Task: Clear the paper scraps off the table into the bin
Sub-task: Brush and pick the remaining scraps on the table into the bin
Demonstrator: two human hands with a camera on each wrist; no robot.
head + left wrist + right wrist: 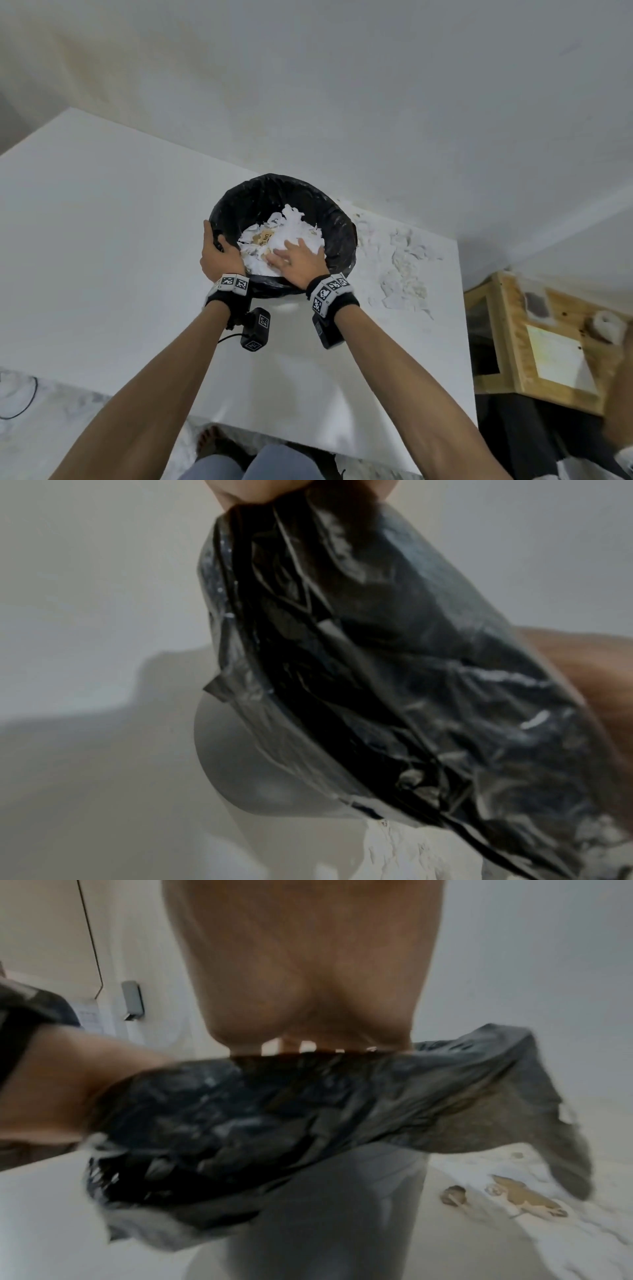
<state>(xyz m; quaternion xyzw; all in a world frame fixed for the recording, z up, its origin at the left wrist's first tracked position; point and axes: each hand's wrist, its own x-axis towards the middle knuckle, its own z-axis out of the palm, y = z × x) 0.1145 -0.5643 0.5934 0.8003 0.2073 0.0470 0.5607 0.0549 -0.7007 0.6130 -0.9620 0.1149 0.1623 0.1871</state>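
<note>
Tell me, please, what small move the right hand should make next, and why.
Probably lift the right hand out of the bin and reach right for more. It lies flat on the scraps in the bin, while the left hand holds the rim, and loose scraps remain on the table beside it.

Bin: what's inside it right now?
The bin holds white paper scraps and a tan piece. The right hand lies flat on them, covering what's beneath; deeper contents are hidden.
</note>
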